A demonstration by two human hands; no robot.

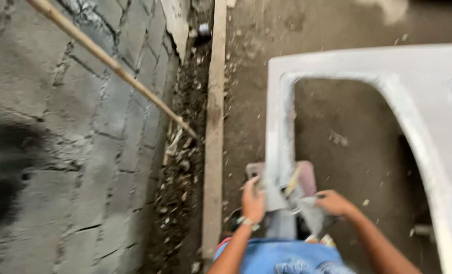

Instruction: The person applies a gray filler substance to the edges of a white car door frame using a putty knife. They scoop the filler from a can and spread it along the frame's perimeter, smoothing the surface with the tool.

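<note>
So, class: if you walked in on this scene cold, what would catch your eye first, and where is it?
First the big white moulded frame with its wide opening, filling the right side above the dirt floor. Then the two hands at the bottom centre: the left hand and right hand both work at the frame's lower corner. On the left, a long thin stick slants across the grey block wall.

My wall (73, 152) is rough grey block. The white frame (279, 127) looks smooth and matt; the plank (214, 152) beside it is bare wood.

Both arms reach forward, left hand (253, 199) and right hand (333, 202) each curled in a grip
</note>
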